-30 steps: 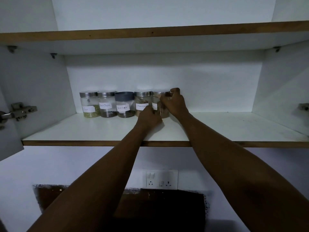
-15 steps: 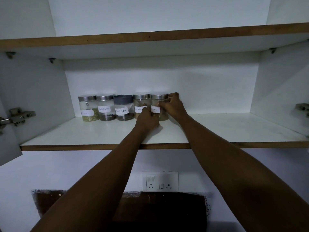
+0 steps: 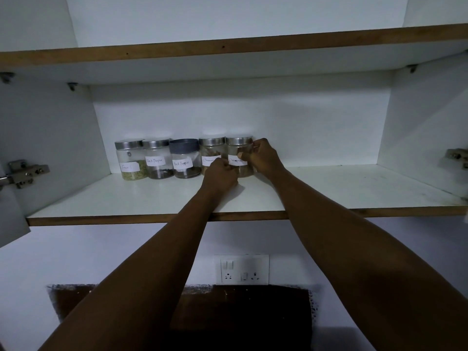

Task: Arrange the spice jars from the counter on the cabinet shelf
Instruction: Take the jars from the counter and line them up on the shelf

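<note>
Several labelled glass spice jars stand in a row at the back left of the white cabinet shelf (image 3: pixel 329 193). From the left: a jar with green contents (image 3: pixel 130 159), a black pepper jar (image 3: pixel 157 158), a grey-lidded black pepper jar (image 3: pixel 184 158), a cinnamon jar (image 3: pixel 211 153) and a second cinnamon jar (image 3: pixel 239 150) at the right end. My right hand (image 3: pixel 266 157) wraps the right side of that last jar. My left hand (image 3: pixel 220 173) presses its lower left front with curled fingers, hiding part of both cinnamon labels.
The shelf's right half holds nothing. Another shelf (image 3: pixel 228 46) runs overhead. Door hinges sit on the left wall (image 3: pixel 24 172) and right wall (image 3: pixel 457 158). Below the shelf are a wall socket plate (image 3: pixel 241 269) and a dark panel (image 3: pixel 228 317).
The last cinnamon jar has turned so more of its label faces front. Both hands stay on it; the view has tilted slightly, shifting the shelf lower in frame.
</note>
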A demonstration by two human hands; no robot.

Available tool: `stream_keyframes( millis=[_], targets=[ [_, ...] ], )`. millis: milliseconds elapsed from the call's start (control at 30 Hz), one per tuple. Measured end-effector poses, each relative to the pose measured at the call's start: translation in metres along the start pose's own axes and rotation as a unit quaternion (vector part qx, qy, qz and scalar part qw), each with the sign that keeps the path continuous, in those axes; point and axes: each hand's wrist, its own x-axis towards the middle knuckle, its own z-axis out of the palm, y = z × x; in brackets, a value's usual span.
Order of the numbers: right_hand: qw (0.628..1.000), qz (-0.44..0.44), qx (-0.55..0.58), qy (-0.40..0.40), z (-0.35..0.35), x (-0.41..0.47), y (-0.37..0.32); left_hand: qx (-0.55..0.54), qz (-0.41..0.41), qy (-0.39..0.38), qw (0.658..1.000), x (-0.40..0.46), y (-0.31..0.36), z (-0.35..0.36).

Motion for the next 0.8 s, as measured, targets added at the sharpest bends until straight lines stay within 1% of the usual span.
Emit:
stream_keyframes(
  millis=[200, 400, 533, 800],
  targets=[
    [1.000, 0.006, 0.003, -0.012, -0.0016, -0.0023, 0.0007, 0.003, 0.006, 0.004, 1.000, -0.0011, 0.0006, 0.0025],
    [0.999, -0.006, -0.034, -0.012, -0.0032, -0.0044, 0.0028, 0.023, 0.008, -0.018, 1.000, 0.0023, -0.0020, 0.0024],
    [0.999, -0.007, -0.046, -0.017, -0.0026, -0.0047, 0.0053, 0.049, 0.006, -0.048, 0.998, 0.0051, -0.0029, 0.0037],
    [0.998, -0.014, -0.059, -0.020, -0.0026, -0.0042, 0.0059, 0.039, 0.015, -0.077, 0.996, 0.0023, -0.0004, 0.0038]
  ],
)
